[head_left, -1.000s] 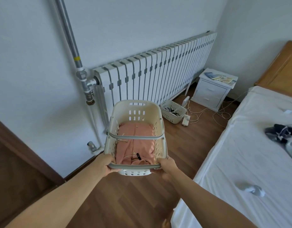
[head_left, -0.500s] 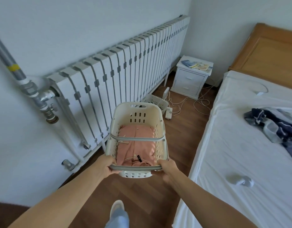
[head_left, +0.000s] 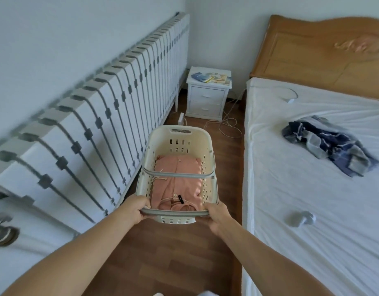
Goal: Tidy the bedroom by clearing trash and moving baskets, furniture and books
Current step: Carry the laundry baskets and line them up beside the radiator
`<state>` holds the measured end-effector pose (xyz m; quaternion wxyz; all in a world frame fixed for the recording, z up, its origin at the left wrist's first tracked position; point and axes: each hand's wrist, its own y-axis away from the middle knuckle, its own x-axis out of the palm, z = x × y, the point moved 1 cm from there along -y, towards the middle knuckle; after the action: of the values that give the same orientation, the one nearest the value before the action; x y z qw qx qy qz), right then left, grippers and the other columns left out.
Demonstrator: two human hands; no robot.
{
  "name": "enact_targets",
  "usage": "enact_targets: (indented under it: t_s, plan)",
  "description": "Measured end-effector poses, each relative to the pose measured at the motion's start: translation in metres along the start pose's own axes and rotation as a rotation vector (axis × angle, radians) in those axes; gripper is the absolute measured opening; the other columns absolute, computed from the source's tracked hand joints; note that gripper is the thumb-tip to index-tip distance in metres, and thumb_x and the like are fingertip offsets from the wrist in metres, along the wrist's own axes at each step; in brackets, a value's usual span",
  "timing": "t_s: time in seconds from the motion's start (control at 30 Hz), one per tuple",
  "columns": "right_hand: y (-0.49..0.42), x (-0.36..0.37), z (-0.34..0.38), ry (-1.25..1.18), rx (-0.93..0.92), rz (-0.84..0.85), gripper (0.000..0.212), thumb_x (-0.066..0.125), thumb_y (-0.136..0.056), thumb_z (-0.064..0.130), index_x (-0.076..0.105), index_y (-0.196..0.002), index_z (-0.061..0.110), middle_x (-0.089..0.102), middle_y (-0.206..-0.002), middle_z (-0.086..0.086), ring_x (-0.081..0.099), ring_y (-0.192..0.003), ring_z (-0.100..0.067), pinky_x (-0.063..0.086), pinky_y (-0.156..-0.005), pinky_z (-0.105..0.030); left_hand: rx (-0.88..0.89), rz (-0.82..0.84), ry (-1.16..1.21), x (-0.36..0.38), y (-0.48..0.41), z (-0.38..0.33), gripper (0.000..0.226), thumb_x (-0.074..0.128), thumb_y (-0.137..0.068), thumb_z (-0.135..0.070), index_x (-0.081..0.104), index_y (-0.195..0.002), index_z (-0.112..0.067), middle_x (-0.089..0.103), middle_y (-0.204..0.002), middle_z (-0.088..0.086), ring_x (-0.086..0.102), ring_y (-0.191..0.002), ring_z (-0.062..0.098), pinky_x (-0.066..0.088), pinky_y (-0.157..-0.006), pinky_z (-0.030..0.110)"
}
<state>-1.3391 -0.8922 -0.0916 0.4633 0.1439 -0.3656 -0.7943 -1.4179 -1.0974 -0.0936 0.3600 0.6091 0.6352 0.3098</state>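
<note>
cream laundry basket (head_left: 177, 144) held in 2 hands over the wooden floor (head_left: 163, 253), between radiator (head_left: 99, 116) and bed (head_left: 301, 242)

the left hand (head_left: 133, 210) and right hand (head_left: 217, 216) each have their grip clamped on the basket's near rim, 1 at each near corner, fingers curled under the edge. a folded pink garment (head_left: 178, 184) lies in the bottom of the basket, and a grey handle bar (head_left: 178, 175) crosses over it. ahead, a white nightstand (head_left: 205, 99) stands in the corner of the room beside the wooden headboard (head_left: 312, 56), with books (head_left: 212, 77) scattered on its top and white cables (head_left: 225, 124) on the floor in front. on the bed's sheet lie a crumpled dark blue garment (head_left: 329, 146) toward the headboard and a small grey bundle (head_left: 299, 218) nearer the left edge.
</note>
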Motion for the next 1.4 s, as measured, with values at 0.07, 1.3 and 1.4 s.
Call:
enact_targets:
  t_s: [0.07, 1.3, 1.4]
  plan:
    - [-0.006, -0.006, 0.008, -0.027, 0.004, -0.020, 0.029, 0.060, -0.084, -0.005, 0.053, -0.100, 0.018, 0.062, -0.100, -0.012, 0.065, -0.101, -0.038, 0.054, -0.085, -0.057, -0.009, 0.029, -0.008, 0.012, -0.013, -0.008, 0.036, 0.038, -0.080, 0.025, 0.047, -0.109, 0.006, 0.049, -0.113, 0.028, 0.059, -0.090, 0.049, 0.053, -0.041, 0.050]
    - [-0.285, -0.118, 0.280, -0.022, 0.044, -0.065, 0.032, 0.060, -0.086, -0.007, 0.052, -0.116, 0.002, 0.057, -0.096, -0.014, 0.061, -0.085, -0.030, 0.056, -0.081, -0.052, -0.039, 0.051, -0.003, 0.313, -0.175, -0.232, 0.051, 0.038, -0.081, 0.025, 0.042, -0.128, 0.006, 0.044, -0.128, 0.031, 0.059, -0.094, 0.051, 0.053, -0.056, 0.048]
    - [-0.318, -0.104, 0.307, -0.012, 0.039, -0.070, 0.028, 0.060, -0.086, -0.006, 0.052, -0.111, 0.003, 0.058, -0.096, -0.014, 0.061, -0.083, -0.030, 0.056, -0.081, -0.052, -0.048, 0.050, 0.004, 0.324, -0.198, -0.266, 0.048, 0.039, -0.082, 0.024, 0.043, -0.125, 0.005, 0.043, -0.129, 0.031, 0.058, -0.096, 0.051, 0.054, -0.062, 0.049]
